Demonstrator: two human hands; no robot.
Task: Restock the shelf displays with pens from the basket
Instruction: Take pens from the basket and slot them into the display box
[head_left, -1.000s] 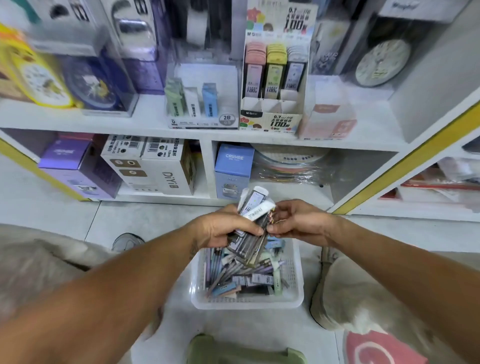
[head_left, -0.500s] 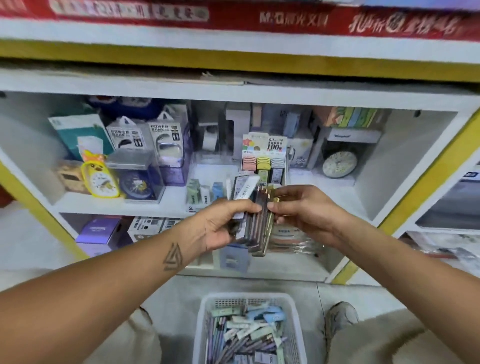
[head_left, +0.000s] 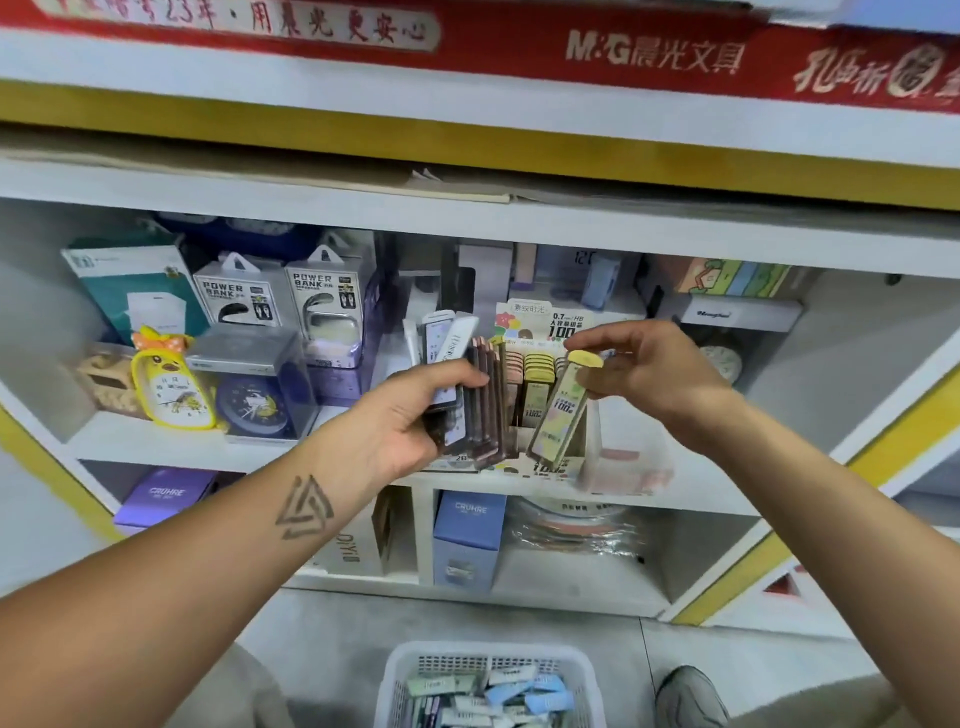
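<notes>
My left hand (head_left: 410, 421) grips a bundle of slim packs (head_left: 475, 395), held upright in front of the middle shelf. My right hand (head_left: 644, 371) pinches the yellow top of a single yellow-green pack (head_left: 558, 415), which hangs tilted just right of the bundle. Behind both stands the cardboard display box (head_left: 535, 332) with rows of pink and yellow packs. On the floor below sits the white basket (head_left: 400, 670), still holding several packaged pens.
The middle shelf (head_left: 171, 441) carries a yellow duck clock (head_left: 171, 384), a boxed blue clock, power bank boxes (head_left: 234, 296) and a white clock at right. Purple and blue boxes (head_left: 470, 535) fill the lower shelf. A grey shoe (head_left: 691, 696) rests beside the basket.
My view rose from the basket to the shelves. Both hands lifted the bundle from the basket; my right hand has now pulled one yellow-green pack away to the right.
</notes>
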